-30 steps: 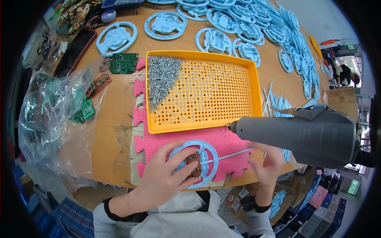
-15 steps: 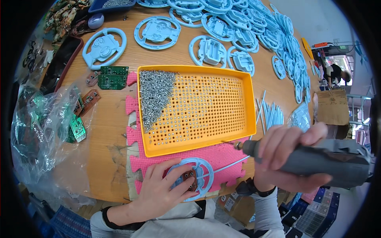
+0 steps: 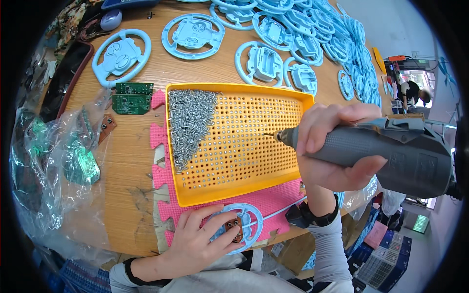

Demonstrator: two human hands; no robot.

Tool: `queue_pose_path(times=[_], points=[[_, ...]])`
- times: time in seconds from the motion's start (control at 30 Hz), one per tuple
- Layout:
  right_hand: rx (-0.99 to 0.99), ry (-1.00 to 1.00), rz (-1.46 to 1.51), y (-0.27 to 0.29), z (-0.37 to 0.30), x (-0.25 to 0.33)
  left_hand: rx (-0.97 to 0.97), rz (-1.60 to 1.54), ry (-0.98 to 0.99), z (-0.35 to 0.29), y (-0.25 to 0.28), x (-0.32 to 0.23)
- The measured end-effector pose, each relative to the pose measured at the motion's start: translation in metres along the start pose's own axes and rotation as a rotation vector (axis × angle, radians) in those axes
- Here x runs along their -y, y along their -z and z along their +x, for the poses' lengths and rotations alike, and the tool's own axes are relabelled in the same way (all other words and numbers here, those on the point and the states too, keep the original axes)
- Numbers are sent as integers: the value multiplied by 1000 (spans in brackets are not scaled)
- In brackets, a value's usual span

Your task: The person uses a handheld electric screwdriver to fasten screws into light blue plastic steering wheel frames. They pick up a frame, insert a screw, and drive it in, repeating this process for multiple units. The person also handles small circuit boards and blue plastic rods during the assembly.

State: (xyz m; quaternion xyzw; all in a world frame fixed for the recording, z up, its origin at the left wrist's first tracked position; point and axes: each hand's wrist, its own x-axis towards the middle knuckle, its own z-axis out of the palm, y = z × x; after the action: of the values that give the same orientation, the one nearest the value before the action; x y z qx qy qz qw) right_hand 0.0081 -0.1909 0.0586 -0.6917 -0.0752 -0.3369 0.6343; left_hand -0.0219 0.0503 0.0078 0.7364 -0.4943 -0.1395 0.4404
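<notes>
My right hand [image 3: 337,144] is wrapped around a dark grey electric screwdriver [image 3: 391,158]. Its thin bit points left and hovers over the right half of a yellow screw tray [image 3: 195,199], whose perforated base has screws standing in many holes. Loose silver screws [image 3: 188,122] are heaped at the tray's left end. Below the tray, my left hand [image 3: 198,241] holds a light-blue toy steering wheel [image 3: 259,224], fingers spread across it and pressing on a small brown circuit board [image 3: 234,228] in its middle. Those fingers partly cover board and wheel. A pale blue stick [image 3: 281,211] runs from the wheel rightward.
A pink foam mat [image 3: 244,200] lies under the tray and the wheel. More blue wheels [image 3: 193,36] spread along the far side, piled high at right. At left are green circuit boards [image 3: 132,100], a clear plastic bag [image 3: 58,195] and a dark-red-edged phone-like slab [image 3: 68,80].
My right hand has raised the screwdriver up and left from the tray's lower right edge to over its holes. My left hand stays on the wheel. The view has shifted slightly.
</notes>
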Motion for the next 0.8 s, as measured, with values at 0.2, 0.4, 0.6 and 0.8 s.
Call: queue_pose_path(times=[0.2, 0.4, 0.6, 0.8], points=[[-16, -14, -23, 0, -2, -1, -3, -13, -7, 1, -1, 0], [-4, -54, -332, -7, -6, 8, 11, 27, -2, -1, -2, 0], [-11, 68, -168, -1, -5, 11, -2, -20, -18, -1, -5, -1], [134, 41, 33, -10, -21, 63, 6, -11, 11, -8, -4, 4]])
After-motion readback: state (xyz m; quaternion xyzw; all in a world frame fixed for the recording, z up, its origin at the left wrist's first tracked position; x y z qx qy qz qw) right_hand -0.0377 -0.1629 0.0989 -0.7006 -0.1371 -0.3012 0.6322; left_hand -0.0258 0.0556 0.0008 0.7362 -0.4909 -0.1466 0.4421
